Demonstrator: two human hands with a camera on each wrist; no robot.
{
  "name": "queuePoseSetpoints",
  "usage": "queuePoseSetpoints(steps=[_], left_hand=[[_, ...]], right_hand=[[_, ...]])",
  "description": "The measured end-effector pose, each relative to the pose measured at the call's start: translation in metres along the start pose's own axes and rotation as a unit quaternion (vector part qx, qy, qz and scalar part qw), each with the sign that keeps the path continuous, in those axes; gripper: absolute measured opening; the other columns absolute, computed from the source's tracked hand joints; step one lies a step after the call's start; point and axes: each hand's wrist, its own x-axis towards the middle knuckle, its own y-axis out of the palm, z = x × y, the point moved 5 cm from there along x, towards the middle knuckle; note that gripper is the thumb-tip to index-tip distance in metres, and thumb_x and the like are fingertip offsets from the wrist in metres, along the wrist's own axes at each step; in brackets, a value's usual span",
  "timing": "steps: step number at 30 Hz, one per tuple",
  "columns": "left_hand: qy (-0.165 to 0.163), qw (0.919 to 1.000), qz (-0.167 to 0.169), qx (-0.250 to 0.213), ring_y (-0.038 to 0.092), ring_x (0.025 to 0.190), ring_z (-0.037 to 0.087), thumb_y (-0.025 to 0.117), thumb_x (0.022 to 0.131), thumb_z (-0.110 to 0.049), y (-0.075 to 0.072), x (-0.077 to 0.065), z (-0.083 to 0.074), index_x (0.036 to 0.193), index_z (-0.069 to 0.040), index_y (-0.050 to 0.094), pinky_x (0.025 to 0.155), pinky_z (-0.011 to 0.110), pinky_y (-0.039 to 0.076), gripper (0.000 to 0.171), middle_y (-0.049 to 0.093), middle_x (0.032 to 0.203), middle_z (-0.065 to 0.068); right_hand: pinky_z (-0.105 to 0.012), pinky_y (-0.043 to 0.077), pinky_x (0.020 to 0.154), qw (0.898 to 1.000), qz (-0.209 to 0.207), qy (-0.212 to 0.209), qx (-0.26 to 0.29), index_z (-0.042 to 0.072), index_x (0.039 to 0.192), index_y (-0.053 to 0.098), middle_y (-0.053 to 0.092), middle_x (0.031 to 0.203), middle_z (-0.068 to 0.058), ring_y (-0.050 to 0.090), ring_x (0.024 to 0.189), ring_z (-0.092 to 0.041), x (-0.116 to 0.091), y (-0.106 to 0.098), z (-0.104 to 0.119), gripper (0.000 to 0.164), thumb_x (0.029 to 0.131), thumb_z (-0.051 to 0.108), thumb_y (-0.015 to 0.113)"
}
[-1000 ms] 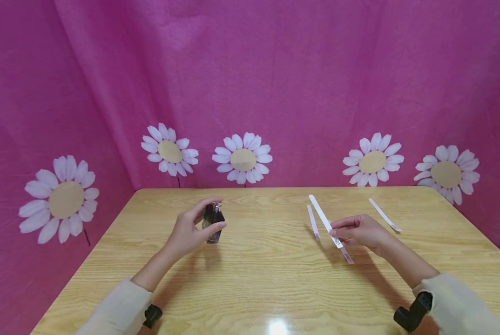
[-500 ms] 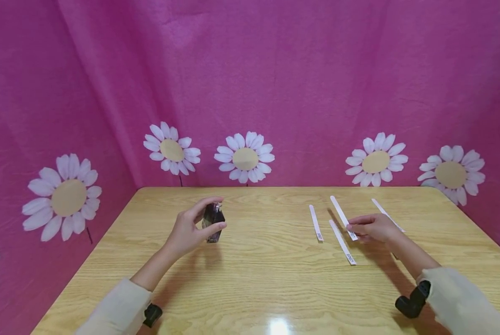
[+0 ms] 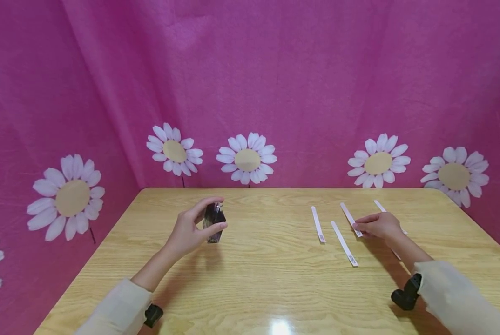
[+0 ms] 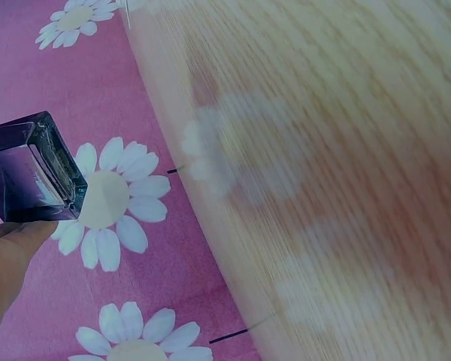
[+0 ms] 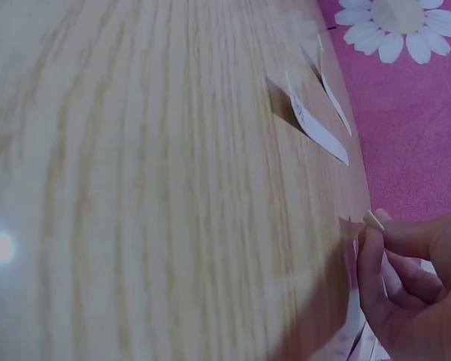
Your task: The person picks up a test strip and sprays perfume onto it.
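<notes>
My left hand (image 3: pixel 190 228) holds a dark glass perfume bottle (image 3: pixel 214 224) above the left side of the table, thumb on one side and a finger up by its neck. In the left wrist view the bottle (image 4: pixel 34 169) shows its faceted base. On the right, my right hand (image 3: pixel 377 225) pinches a white paper strip (image 3: pixel 348 215) near its printed end, close over the tabletop. Left of that hand lie two more strips, one farther left (image 3: pixel 317 223) and one nearer me (image 3: pixel 344 243). Another white strip (image 3: pixel 380 206) is partly hidden behind the hand.
The wooden table (image 3: pixel 250 279) ends at a pink curtain (image 3: pixel 300 93) printed with daisies, along the back and left. A small white piece (image 3: pixel 395 254) peeks out beside the right forearm. Black wrist cameras (image 3: pixel 406 293) sit at both sleeves.
My right hand has moved right with the strip, away from above the front strip, and lowered it toward the table. The left hand and bottle stay almost still.
</notes>
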Motion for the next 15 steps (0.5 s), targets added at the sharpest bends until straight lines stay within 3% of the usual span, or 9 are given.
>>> queuePoseSetpoints(steps=[8,15], left_hand=[[-0.002,1.0,-0.004,0.002,0.062,0.114,0.024,0.078,0.08,-0.012,0.0,-0.001,-0.001,0.13,-0.013,0.057,0.097,0.041,0.052,0.054,0.063,0.129,0.012],[-0.002,1.0,-0.001,0.004,0.062,0.116,0.027,0.078,0.08,-0.012,0.0,0.0,-0.003,0.13,-0.013,0.057,0.097,0.041,0.051,0.054,0.062,0.129,0.013]], right_hand=[[-0.02,0.051,0.053,0.995,-0.059,-0.021,-0.083,-0.008,0.103,0.07,0.068,0.062,0.007,0.06,0.056,-0.003,-0.013,-0.008,0.004,0.039,0.081,0.025,0.076],[-0.023,0.052,0.053,0.994,-0.052,-0.037,-0.087,-0.008,0.104,0.069,0.068,0.066,0.007,0.061,0.057,-0.007,-0.031,-0.007,0.006,0.039,0.082,0.023,0.075]])
